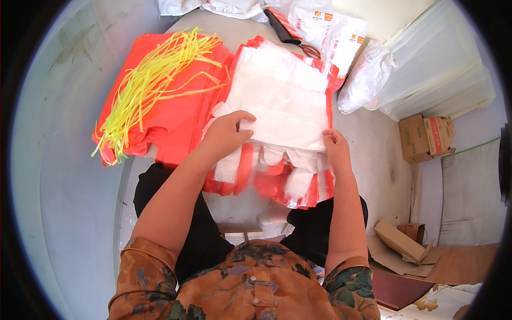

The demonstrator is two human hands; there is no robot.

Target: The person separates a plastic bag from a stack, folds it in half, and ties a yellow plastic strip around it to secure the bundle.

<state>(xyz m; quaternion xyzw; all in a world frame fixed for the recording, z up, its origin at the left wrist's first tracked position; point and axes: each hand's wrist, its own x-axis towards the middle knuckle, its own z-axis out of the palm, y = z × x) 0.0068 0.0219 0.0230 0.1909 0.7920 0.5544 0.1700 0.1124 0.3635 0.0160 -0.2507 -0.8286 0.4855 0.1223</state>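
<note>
A stack of white plastic bags (280, 85) lies before me, with red plastic bags (242, 165) showing beneath and around its edges. On the left side of the white sheet rests my left hand (229, 133), thumb and fingers apart. My right hand (335, 146) pinches the sheet's right edge between closed fingers. Below the hands hang the bags' loose handle ends, white and red, some of them blurred. Left of this stack sits a pile of red bags (176, 114), topped by a bunch of yellow-green plastic strips (141, 82).
Past the stack lie scissors (310, 51) and a black-and-red roll-like item (281, 26). White printed packages (344, 40) and a white bundle (367, 77) stand at the back right. A cardboard box (426, 137) is by the right wall; flattened cardboard (400, 245) lies nearer.
</note>
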